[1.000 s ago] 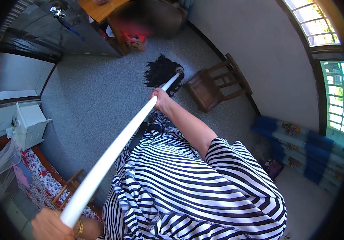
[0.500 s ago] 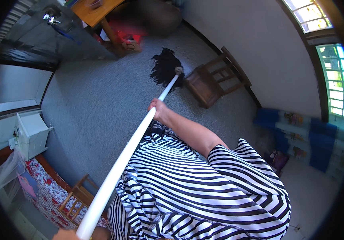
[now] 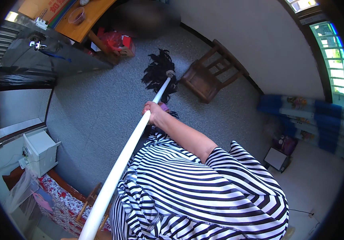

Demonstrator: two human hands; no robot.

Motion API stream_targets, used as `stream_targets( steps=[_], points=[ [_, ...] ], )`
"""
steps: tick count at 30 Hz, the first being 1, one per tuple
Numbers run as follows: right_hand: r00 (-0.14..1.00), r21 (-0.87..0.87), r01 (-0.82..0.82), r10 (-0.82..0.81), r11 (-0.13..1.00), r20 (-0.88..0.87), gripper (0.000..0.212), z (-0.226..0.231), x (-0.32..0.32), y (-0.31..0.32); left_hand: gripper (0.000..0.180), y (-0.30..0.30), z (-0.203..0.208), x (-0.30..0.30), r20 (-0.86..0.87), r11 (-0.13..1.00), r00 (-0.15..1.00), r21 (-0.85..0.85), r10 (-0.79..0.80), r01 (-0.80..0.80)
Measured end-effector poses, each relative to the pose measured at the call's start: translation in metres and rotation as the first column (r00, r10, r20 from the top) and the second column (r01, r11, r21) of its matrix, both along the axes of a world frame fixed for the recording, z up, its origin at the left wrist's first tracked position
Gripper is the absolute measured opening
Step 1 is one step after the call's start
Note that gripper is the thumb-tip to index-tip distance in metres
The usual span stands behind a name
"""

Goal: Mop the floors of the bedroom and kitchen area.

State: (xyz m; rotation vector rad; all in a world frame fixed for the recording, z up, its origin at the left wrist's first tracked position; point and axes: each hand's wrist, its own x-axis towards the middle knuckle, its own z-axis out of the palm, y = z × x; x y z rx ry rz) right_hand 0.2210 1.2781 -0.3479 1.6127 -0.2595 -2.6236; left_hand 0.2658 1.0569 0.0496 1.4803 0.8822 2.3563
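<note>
A mop with a long white pole (image 3: 120,166) slants from the lower left to its dark stringy head (image 3: 158,74), which lies spread on the grey floor. My right hand (image 3: 152,113) is closed around the pole partway down. At the lower edge only a sliver of my left hand (image 3: 103,235) shows, beside the pole's upper end; it grips there, its fingers mostly cut off by the picture's edge. Just right of the mop head stands a brown wooden chair (image 3: 202,82). A bit of purple footwear (image 3: 164,107) peeks out behind my right hand.
A wooden table (image 3: 74,30) stands at the far left, with a red box and bag (image 3: 120,45) under it. A dark door (image 3: 24,60) is at left, above a white cabinet (image 3: 42,150) and a flowered bed (image 3: 66,200). Blue curtains (image 3: 300,116) hang at right.
The mop head has shifted slightly left and its strands now trail toward me. My right hand has moved a little left with the pole. The view has turned slightly.
</note>
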Motion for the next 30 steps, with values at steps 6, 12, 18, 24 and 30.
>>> stream_targets(
  steps=[6,12,18,24,30],
  points=[
    [1.0,0.171,-0.012,0.017,0.985,-0.026,0.018,-0.018,-0.028,0.039,0.026,-0.004,-0.034,-0.008,0.008,0.989,0.99,-0.04,0.144,-0.143],
    [0.973,0.351,-0.192,0.129,0.917,0.193,0.024,-0.068,-0.083,0.106,0.038,0.0,-0.096,-0.004,-0.002,0.756,0.813,-0.366,0.583,-0.543],
    [0.978,0.403,-0.194,0.145,0.894,0.149,0.01,-0.047,-0.102,0.042,0.03,-0.029,-0.085,0.019,-0.001,0.726,0.764,-0.307,0.646,-0.615],
    [0.936,0.302,-0.348,0.312,0.887,0.162,0.008,-0.016,-0.082,-0.065,0.029,-0.085,-0.035,0.049,-0.233,0.72,0.762,-0.25,0.604,-0.648],
    [0.877,0.167,-0.478,0.457,0.863,0.149,0.009,0.014,-0.054,-0.163,0.025,-0.126,0.02,0.074,-0.376,0.804,0.819,-0.248,0.435,-0.541]
  ],
)
